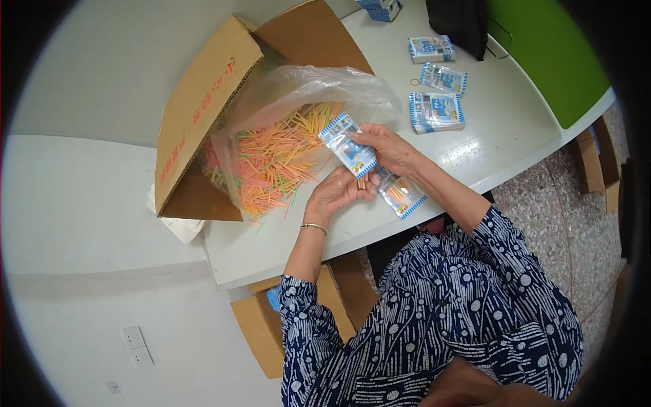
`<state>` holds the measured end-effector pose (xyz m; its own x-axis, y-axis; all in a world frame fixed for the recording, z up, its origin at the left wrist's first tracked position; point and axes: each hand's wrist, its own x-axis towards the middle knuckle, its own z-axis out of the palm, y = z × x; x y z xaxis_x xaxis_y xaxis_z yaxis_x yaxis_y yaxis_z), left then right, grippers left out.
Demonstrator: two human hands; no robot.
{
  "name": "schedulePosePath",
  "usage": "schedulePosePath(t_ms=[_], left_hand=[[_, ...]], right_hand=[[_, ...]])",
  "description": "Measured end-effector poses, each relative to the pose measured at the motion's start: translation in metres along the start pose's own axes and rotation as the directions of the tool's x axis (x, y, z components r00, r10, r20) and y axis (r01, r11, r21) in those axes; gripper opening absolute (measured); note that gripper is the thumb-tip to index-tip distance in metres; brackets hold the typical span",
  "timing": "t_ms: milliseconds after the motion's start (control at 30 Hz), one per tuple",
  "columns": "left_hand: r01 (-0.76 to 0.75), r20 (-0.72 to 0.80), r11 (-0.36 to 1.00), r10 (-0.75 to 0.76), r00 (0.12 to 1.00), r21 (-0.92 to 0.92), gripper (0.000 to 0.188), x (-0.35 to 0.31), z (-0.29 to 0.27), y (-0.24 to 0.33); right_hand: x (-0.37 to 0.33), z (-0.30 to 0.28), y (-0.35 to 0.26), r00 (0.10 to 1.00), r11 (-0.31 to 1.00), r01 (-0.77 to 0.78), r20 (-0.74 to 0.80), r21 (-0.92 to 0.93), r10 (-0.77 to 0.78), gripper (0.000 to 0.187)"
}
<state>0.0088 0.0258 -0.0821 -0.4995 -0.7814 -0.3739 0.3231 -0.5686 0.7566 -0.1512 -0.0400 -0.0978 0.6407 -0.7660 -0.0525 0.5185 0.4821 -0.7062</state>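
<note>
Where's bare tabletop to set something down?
Table right of the stacked packets, toward the curved edge; smaller patches between carton and those packets, and between carton and left forearm. Crowded: around the left hand and right hand, beside the sticks.

Left forearm (303, 256) bare below the sleeve (299, 298), running up and slightly rightward; thin bracelet (314, 226) at the wrist. Left hand (339, 192) low, fingers pointing right and bent inward in a pinching grip. Right forearm (453, 195) slanting up and leftward from a bent elbow, bare to the patterned sleeve (498, 227). Right hand (386, 146) just above the left, thumb extended leftward and pressing down, fingers curled beneath, partly hidden. Hands close together; contact between them unclear. Both arms reach forward, in front of the torso.
</note>
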Motion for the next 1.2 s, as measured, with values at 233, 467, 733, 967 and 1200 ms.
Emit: schedulePosePath(t_ms=[233,467,733,967,1200], left_hand=[[0.009,-0.005,0.979,-0.008,1.000,0.203,0.033,-0.002,0.001,0.006],[-0.243,-0.449,0.868,0.441,0.777,0.432,0.019,-0.037,0.003,0.033],[-0.565,-0.258,0.745,0.659,0.706,0.355,0.022,-0.024,0.054,0.044],[-0.593,-0.220,0.717,0.686,0.694,0.366,0.021,-0.020,0.068,0.039],[-0.499,-0.173,0.701,0.652,0.738,0.510,0.025,-0.018,0.066,0.022]], right_hand=[[-0.012,0.014,-0.014,0.997,0.989,-0.065,0.036,-0.130,0.070,0.016],[-0.030,-0.006,-0.034,0.998,0.891,0.061,-0.003,-0.451,-0.070,0.016],[-0.041,-0.015,-0.033,0.995,0.860,-0.044,0.060,-0.508,0.086,0.017],[-0.049,-0.018,-0.034,0.981,0.861,0.022,0.175,-0.508,0.079,0.022],[-0.052,-0.015,-0.034,0.976,0.865,0.008,0.192,-0.502,0.102,0.022]])
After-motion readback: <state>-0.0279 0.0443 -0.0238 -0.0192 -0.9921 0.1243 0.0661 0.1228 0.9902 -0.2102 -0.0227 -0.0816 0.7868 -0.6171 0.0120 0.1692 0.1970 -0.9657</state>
